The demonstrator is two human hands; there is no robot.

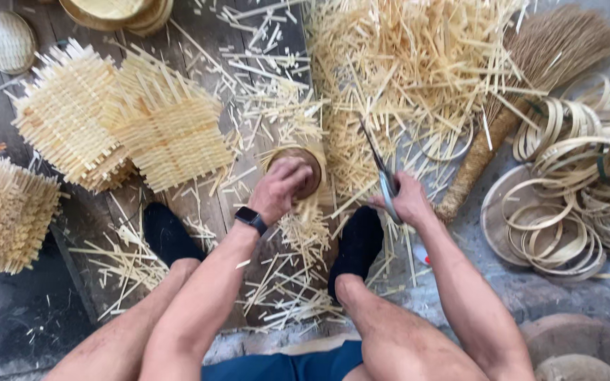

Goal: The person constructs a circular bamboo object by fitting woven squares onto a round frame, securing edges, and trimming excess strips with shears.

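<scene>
clearly the left hand [279, 187] presses down on the round basket [298, 171] while the right hand [407, 200] grips scissors [383, 173]; those blades could slip and nick fingers.

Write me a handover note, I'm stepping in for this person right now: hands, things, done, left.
Left hand presses down on a round woven piece on the plank floor between the feet.
Right hand holds scissors, blades up, clear of the piece.
Done: cut strips heaped ahead; woven squares stacked at left.
Left: strip ends jut from the piece's edge, untrimmed. Bamboo hoops lie at right.
</scene>
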